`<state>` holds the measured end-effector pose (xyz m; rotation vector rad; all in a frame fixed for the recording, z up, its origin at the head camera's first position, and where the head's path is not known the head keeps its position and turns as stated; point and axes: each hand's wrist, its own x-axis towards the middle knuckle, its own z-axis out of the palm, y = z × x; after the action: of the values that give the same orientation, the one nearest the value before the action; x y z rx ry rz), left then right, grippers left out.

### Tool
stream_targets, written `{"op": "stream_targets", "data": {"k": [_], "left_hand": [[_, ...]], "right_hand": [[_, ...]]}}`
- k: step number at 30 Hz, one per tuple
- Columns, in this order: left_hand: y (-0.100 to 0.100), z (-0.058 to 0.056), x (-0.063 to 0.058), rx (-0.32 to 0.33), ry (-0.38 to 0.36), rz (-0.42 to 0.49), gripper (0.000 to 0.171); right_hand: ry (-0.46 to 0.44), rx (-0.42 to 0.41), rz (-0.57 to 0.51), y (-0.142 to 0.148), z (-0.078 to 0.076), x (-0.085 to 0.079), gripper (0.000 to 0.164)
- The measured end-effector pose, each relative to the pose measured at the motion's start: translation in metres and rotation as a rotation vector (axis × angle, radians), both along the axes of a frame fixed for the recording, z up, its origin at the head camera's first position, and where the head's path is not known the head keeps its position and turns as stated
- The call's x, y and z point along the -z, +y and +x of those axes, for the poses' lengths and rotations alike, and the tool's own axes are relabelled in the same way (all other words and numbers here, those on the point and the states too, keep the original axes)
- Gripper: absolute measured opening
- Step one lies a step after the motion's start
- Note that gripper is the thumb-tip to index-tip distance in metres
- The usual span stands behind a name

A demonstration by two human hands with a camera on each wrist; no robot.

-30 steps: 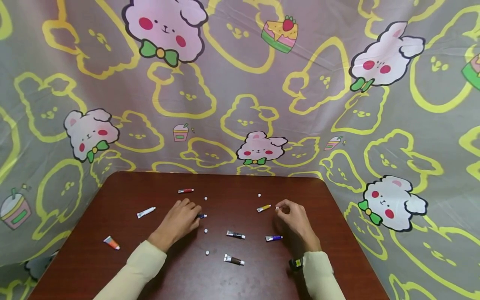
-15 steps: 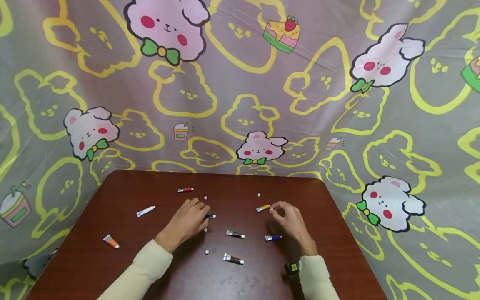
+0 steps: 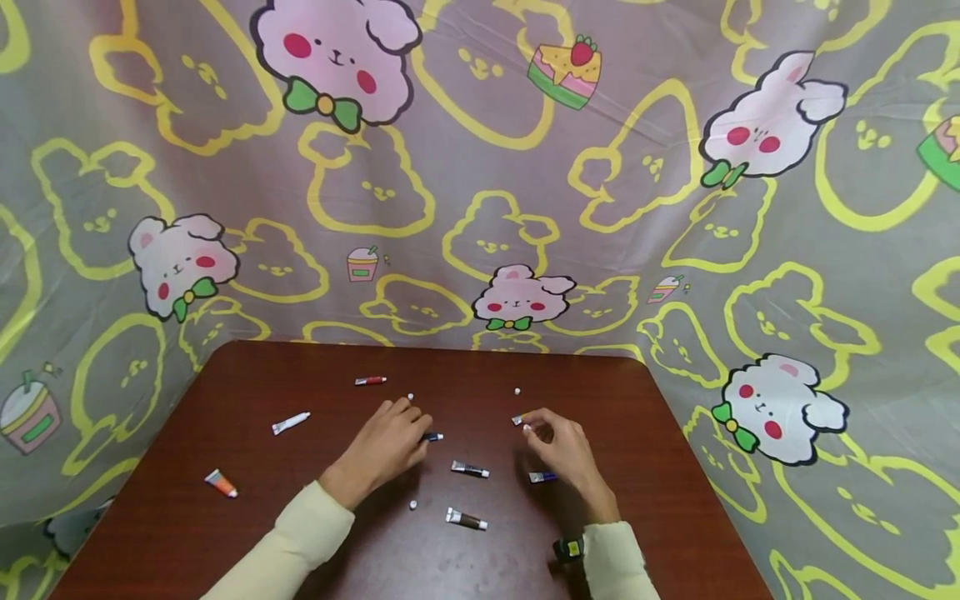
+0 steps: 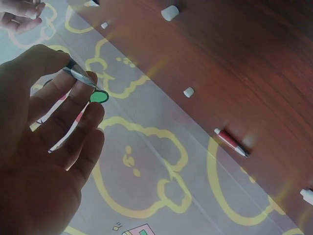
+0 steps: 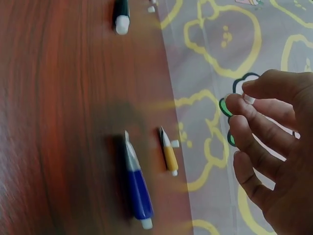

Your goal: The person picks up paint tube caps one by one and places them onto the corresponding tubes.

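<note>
My left hand (image 3: 384, 450) pinches a small dark blue paint tube (image 3: 432, 437) between thumb and fingers, over the left middle of the table. In the left wrist view the silvery crimped end of the tube shows past the fingertips. My right hand (image 3: 568, 457) pinches a small white cap (image 5: 249, 99) between thumb and index finger, its other fingers loosely bent. Below that hand, a yellow paint tube (image 5: 170, 156) and a violet-blue paint tube (image 5: 139, 193) lie on the table; the hand partly covers both in the head view.
On the brown table (image 3: 345, 550) lie a black tube (image 3: 470, 470), a brown tube (image 3: 466, 519), a red tube (image 3: 371, 381), a white tube (image 3: 291, 422) and an orange tube (image 3: 221, 482). Loose white caps (image 3: 413, 505) are scattered about. A patterned curtain (image 3: 420, 208) hangs behind.
The left hand has moved right with the dark blue tube, now hiding one loose cap. My right hand has come left with the white cap, over part of the yellow tube. The hands are closer together.
</note>
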<state>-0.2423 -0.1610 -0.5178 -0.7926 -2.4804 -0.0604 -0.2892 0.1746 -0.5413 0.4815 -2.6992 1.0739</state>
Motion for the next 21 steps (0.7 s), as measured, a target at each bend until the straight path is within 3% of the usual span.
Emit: {"op": "stream_targets", "data": {"k": [12,21], "left_hand": [[0.012,0.005,-0.006,0.021,-0.006,-0.002,0.020],[0.018,0.005,-0.008,0.028,-0.019,0.003,0.020]], "right_hand": [[0.010,-0.045,-0.041,-0.017,0.009,0.001,0.016],[0.016,-0.129,-0.067,-0.029,0.015,0.002,0.015]]}}
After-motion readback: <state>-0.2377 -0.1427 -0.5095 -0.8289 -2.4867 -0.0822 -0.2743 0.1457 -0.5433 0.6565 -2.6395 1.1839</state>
